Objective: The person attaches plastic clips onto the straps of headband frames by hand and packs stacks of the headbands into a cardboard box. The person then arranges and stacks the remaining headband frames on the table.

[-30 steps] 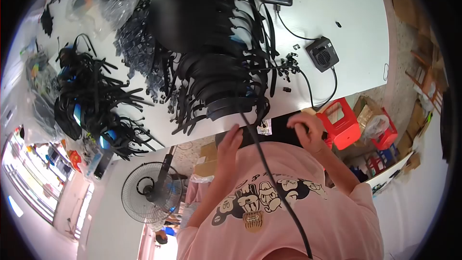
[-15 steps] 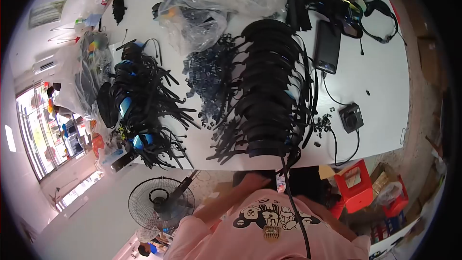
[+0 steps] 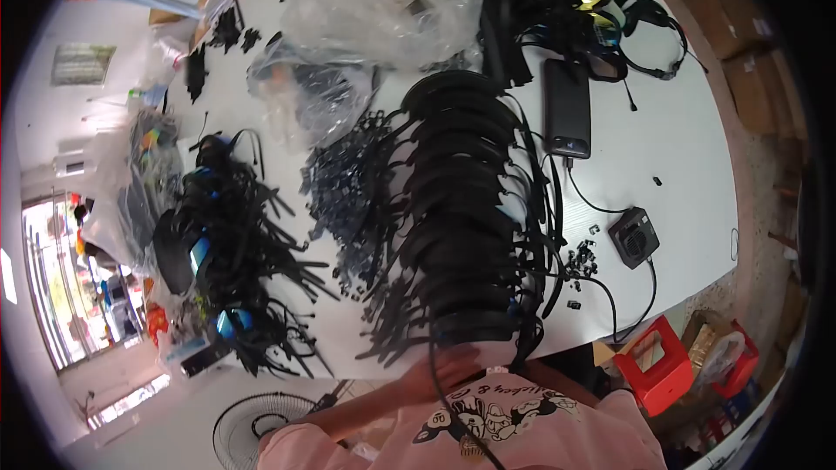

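Note:
A long row of black goggles (image 3: 461,209) with dangling straps lies stacked on the white table (image 3: 688,209). My left hand (image 3: 455,365) is at the table's front edge, just below the nearest goggles; its fingers are blurred and partly hidden by a black cable. The right forearm reaches toward the same edge, but my right hand is hidden behind it and the straps. Left of the row lies a heap of small dark clips (image 3: 340,196). Further left is a second pile of goggles with bluish lenses (image 3: 233,324).
Clear plastic bags (image 3: 383,13) and more goggles (image 3: 601,0) lie at the back. A black power bank (image 3: 567,109) is cabled to a small black box (image 3: 634,238), near scattered black bits (image 3: 581,261). A red stool (image 3: 655,370) and a fan (image 3: 261,435) stand below the table.
The view has shifted, so more of the table's back shows than at first. Both hands were raised before the shirt; the left is now by the table edge and the right is out of sight.

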Motion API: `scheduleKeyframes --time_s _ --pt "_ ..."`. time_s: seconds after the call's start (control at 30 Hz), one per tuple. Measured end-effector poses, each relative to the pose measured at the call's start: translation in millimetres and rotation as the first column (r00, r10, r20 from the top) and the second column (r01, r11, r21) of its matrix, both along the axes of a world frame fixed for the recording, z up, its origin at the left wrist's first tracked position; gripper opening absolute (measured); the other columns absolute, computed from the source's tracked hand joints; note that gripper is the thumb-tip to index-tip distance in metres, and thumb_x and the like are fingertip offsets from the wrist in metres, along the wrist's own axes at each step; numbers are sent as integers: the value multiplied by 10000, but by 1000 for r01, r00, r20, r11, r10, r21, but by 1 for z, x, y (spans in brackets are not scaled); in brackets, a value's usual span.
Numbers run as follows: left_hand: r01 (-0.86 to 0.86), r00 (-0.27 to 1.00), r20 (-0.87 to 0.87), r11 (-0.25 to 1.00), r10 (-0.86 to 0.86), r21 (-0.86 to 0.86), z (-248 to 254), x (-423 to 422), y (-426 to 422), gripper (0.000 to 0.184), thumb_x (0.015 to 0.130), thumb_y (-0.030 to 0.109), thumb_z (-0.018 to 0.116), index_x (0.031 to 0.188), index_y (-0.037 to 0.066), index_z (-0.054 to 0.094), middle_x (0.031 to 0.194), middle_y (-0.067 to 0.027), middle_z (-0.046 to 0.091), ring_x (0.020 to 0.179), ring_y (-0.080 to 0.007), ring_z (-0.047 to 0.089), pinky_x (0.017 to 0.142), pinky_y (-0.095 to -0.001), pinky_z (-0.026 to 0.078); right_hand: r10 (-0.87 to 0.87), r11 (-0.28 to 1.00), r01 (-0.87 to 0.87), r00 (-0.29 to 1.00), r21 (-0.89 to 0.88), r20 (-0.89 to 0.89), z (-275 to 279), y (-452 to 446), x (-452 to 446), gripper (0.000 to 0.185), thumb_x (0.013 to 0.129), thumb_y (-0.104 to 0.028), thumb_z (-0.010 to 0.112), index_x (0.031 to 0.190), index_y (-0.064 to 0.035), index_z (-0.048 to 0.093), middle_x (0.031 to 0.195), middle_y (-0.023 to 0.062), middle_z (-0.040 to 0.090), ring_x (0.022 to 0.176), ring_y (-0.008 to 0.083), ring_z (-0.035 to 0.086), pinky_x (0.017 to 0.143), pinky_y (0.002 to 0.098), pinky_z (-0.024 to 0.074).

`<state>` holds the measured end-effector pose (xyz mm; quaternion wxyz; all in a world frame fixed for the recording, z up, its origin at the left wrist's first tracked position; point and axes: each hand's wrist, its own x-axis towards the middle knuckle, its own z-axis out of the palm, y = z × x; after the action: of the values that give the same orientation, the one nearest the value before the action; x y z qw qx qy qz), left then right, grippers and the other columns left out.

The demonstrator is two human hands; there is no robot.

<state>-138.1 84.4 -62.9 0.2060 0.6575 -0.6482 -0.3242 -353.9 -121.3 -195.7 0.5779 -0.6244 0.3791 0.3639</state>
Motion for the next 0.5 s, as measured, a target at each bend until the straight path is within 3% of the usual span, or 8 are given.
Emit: scheduleKeyframes --time_s 0.07,0.13,0.23,0.3,0.5 --pt "80 995 54 996 -82 41 -5 20 4 535 900 242 592 1426 143 569 1612 -55 418 1470 -183 413 1132 -364 387 104 983 -84 988 -163 117 -17 -5 9 206 923 -276 684 1032 -128 778 1019 80 747 878 189 719 796 404 537" --pt "112 983 151 992 -102 -63 -13 29 5 553 906 235 587 1452 151 555 1648 -48 374 1467 -142 414 1117 -336 382 211 938 -144 959 -315 189 -36 -10 19 202 918 -272 686 1026 -128 778 1018 80 747 881 191 721 795 405 539" --pt "272 950 116 950 -291 153 -39 25 44 568 907 209 566 1473 163 546 1599 15 438 1393 -109 472 1069 -311 409 301 882 -184 928 -434 218 -61 -11 31 196 911 -267 688 1017 -129 779 1017 80 749 886 196 722 792 406 543" --pt "368 849 252 862 -464 348 -63 19 87 481 881 215 586 1361 186 606 1454 6 557 1240 -146 566 970 -332 478 333 852 -195 918 -486 216 -74 -13 39 192 906 -263 689 1011 -130 779 1016 80 750 889 198 724 791 407 545" --pt "351 915 83 879 -395 323 -54 36 79 466 909 209 568 1373 185 601 1465 -20 555 1270 -181 556 1004 -375 457 380 819 -221 901 -530 211 -95 -3 55 181 890 -252 694 994 -131 780 1013 80 752 898 206 727 786 410 552"
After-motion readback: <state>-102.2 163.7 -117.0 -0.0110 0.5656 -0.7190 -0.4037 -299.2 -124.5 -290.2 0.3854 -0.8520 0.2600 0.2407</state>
